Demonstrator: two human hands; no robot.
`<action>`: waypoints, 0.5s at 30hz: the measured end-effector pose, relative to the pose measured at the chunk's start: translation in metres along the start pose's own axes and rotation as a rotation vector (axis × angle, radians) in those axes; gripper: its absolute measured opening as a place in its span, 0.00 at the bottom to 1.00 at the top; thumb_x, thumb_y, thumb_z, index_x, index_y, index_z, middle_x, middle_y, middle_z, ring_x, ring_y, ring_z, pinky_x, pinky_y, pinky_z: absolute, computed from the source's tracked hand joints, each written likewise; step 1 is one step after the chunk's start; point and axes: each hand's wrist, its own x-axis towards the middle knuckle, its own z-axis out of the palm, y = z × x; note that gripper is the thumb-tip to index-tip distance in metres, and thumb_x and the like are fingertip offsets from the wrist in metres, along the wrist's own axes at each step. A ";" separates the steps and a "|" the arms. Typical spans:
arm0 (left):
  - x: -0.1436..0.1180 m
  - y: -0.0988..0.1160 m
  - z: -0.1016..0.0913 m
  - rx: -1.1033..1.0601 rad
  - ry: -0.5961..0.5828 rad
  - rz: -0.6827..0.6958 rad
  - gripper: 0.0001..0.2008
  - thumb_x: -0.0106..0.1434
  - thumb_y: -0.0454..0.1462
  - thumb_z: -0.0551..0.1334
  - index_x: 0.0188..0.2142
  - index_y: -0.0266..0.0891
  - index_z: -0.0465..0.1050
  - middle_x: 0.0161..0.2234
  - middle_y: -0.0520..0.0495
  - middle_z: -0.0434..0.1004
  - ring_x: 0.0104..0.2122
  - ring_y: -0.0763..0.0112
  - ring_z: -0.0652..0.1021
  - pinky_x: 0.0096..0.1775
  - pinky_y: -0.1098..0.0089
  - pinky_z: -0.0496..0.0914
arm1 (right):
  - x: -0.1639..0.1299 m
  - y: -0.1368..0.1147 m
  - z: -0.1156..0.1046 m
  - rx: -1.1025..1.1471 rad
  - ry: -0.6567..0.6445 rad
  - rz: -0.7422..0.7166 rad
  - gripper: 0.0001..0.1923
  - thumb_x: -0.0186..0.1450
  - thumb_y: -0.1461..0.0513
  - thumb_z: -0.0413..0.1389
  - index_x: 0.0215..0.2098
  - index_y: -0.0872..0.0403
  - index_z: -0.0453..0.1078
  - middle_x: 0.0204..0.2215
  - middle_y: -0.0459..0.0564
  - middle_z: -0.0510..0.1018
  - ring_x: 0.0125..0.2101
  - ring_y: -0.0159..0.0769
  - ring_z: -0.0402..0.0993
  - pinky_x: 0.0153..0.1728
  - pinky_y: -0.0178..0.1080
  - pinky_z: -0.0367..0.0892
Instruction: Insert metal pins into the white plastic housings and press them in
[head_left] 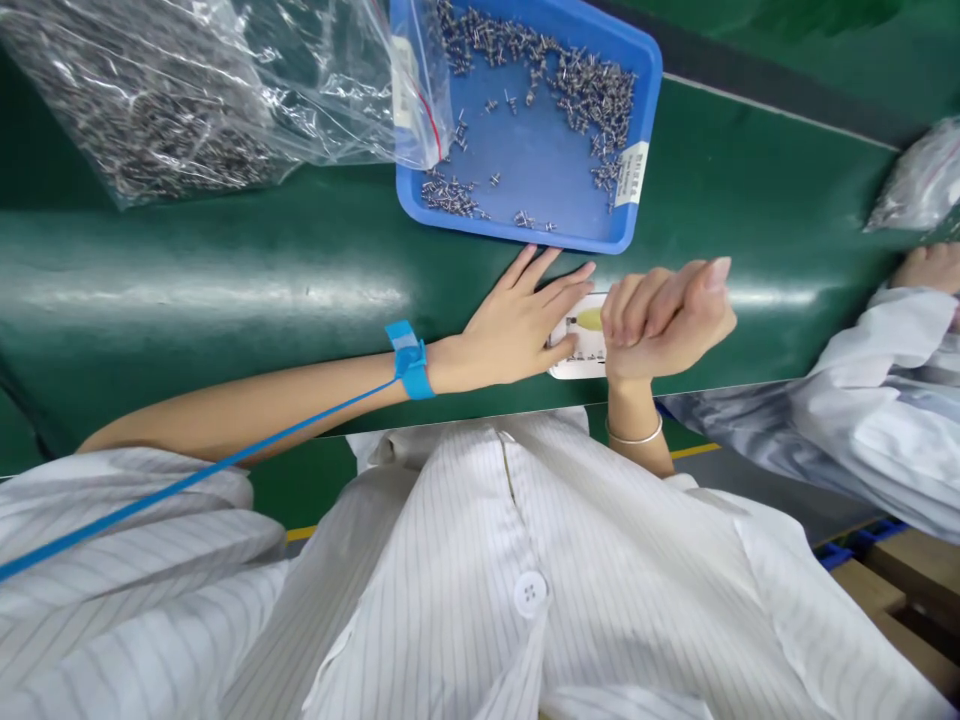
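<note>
While the left hand point(517, 325) is lying flat, fingers spread apart, on the small white board point(581, 345), the right hand point(664, 320) is curling its grip together just beside it, touching the board's right edge. The board is sitting on the green counter point(225, 280), just below the blue tray point(540, 150) of small metal parts point(592, 90).

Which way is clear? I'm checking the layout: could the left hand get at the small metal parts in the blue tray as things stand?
Probably yes. The left hand lies flat on the white board, fingertips just short of the blue tray. Nothing lies between them, and the metal parts sit by the near rim.
</note>
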 end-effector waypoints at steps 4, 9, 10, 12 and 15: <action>0.001 0.003 -0.005 -0.025 -0.042 -0.012 0.31 0.68 0.46 0.58 0.65 0.32 0.61 0.69 0.42 0.57 0.69 0.40 0.53 0.68 0.44 0.45 | -0.016 0.003 -0.005 0.141 -0.097 -0.165 0.29 0.72 0.56 0.48 0.14 0.51 0.46 0.07 0.36 0.51 0.06 0.24 0.46 0.07 0.32 0.48; 0.001 0.005 -0.009 -0.016 -0.086 -0.006 0.32 0.67 0.47 0.57 0.65 0.31 0.61 0.69 0.41 0.55 0.69 0.40 0.52 0.68 0.44 0.43 | -0.029 0.007 -0.008 0.149 -0.105 -0.404 0.29 0.71 0.55 0.47 0.13 0.51 0.47 0.06 0.36 0.51 0.05 0.25 0.47 0.07 0.32 0.48; 0.001 0.004 -0.008 -0.012 -0.088 -0.004 0.32 0.67 0.47 0.57 0.65 0.31 0.60 0.69 0.41 0.55 0.69 0.39 0.51 0.69 0.44 0.43 | -0.029 0.009 -0.008 0.136 -0.103 -0.396 0.29 0.71 0.55 0.47 0.13 0.51 0.46 0.06 0.37 0.51 0.05 0.25 0.47 0.07 0.32 0.48; 0.001 0.003 -0.007 -0.010 -0.084 -0.001 0.33 0.67 0.47 0.57 0.66 0.31 0.59 0.69 0.41 0.55 0.69 0.39 0.50 0.69 0.43 0.42 | -0.030 0.012 -0.009 0.119 -0.099 -0.337 0.30 0.71 0.53 0.47 0.13 0.50 0.45 0.06 0.37 0.50 0.05 0.25 0.47 0.08 0.32 0.48; 0.002 0.003 -0.005 -0.023 -0.084 0.001 0.34 0.67 0.49 0.56 0.66 0.30 0.58 0.69 0.39 0.55 0.70 0.40 0.48 0.68 0.42 0.41 | -0.032 0.019 -0.013 0.109 -0.110 -0.363 0.30 0.71 0.52 0.47 0.14 0.50 0.45 0.07 0.37 0.51 0.07 0.25 0.48 0.09 0.33 0.48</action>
